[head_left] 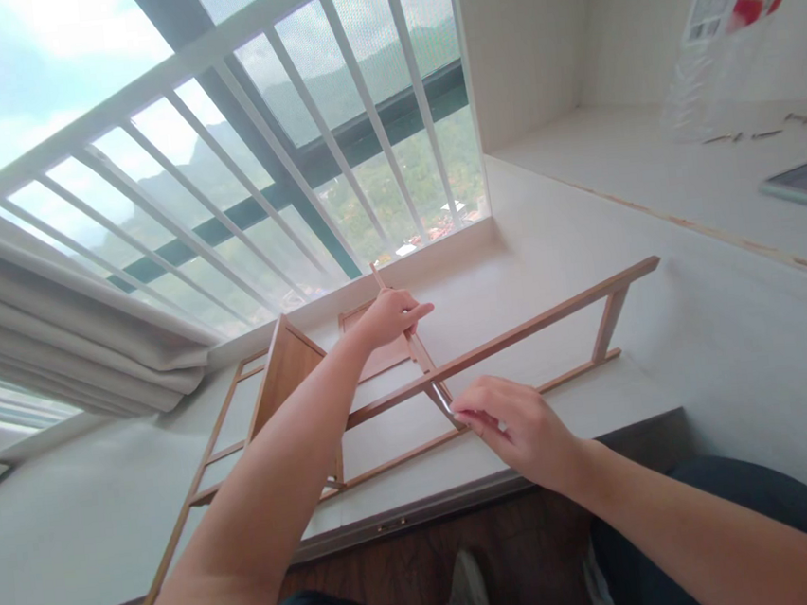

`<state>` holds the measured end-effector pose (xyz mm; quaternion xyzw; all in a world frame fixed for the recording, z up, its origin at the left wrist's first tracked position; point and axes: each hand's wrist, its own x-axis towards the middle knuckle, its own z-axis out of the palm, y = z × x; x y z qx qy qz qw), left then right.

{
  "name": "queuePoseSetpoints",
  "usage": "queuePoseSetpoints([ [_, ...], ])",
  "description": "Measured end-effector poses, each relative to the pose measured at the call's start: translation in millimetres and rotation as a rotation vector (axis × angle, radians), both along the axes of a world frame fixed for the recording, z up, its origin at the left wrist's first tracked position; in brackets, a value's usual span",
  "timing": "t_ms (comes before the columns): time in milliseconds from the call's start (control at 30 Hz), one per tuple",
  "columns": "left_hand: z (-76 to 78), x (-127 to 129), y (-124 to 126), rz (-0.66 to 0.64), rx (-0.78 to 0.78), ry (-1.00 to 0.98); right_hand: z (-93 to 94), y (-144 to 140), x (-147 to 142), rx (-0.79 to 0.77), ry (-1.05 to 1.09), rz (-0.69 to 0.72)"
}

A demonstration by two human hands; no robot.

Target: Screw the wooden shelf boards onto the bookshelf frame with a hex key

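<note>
I record the wooden frame (544,318) near the ledge's (75,524) front edge, right end close to the side wall (734,328), room leftward. I have the left hand (396,315) curled around its crossbar (419,350); the right hand (519,420) pinches a metal tool (442,398).

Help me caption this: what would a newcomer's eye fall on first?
Probably the wooden frame on the white ledge, with the left hand on a crosspiece and the right hand holding a silvery tool. Behind, a white railing crosses the window; at upper right, a clear package sits on a shelf.
</note>
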<state>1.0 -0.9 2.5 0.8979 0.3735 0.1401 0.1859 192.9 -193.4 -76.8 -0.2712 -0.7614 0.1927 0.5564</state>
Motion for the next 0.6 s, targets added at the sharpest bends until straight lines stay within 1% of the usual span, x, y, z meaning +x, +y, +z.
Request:
queuePoseSetpoints([
  [300, 0.4, 0.1, 0.4, 0.006, -0.001, 0.001, 2.1, 0.2, 0.4, 0.027, -0.021, -0.037],
  [600, -2.1, -1.9, 3.8, 0.007, 0.012, 0.022, 1.5, 0.5, 0.0, -0.014, 0.02, -0.073],
])
